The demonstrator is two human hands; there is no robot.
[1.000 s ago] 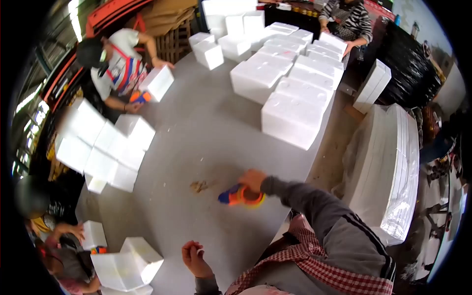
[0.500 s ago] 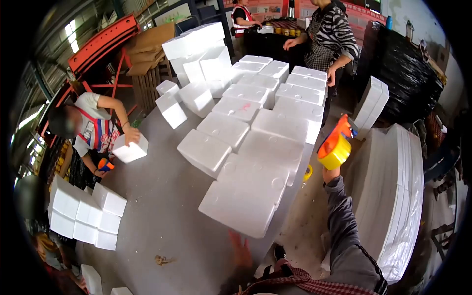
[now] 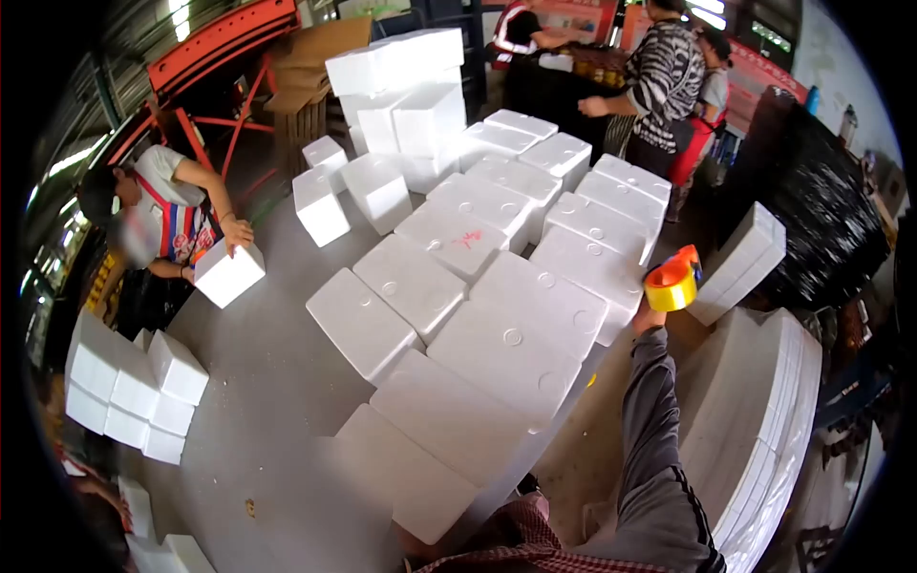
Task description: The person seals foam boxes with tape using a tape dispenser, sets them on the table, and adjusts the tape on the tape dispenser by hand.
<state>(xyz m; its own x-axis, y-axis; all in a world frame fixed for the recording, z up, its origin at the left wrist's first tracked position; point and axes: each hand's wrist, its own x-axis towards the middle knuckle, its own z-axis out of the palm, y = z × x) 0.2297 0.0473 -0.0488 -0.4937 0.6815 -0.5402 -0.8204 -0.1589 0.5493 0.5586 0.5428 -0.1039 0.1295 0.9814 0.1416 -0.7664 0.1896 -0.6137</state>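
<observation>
My right hand is closed around a tape dispenser with a yellow tape roll, held out past the right edge of the table. Close to my body, a white foam box lies at the table's near edge. Just a small, dark, blurred patch of what appears to be my left hand shows below that box; its fingers are hidden. A second foam box touches it from behind, and rows of lidded foam boxes run toward the far end.
Across the grey table, a co-worker handles a small foam box. Foam boxes are stacked at left, and more at the back. Wrapped foam sheets stand at right. Other people stand behind.
The two nearest foam boxes have shifted toward me and to the left. My left hand, earlier visible with spread fingers below the front box, is now mostly hidden. The tape dispenser stays in my right hand.
</observation>
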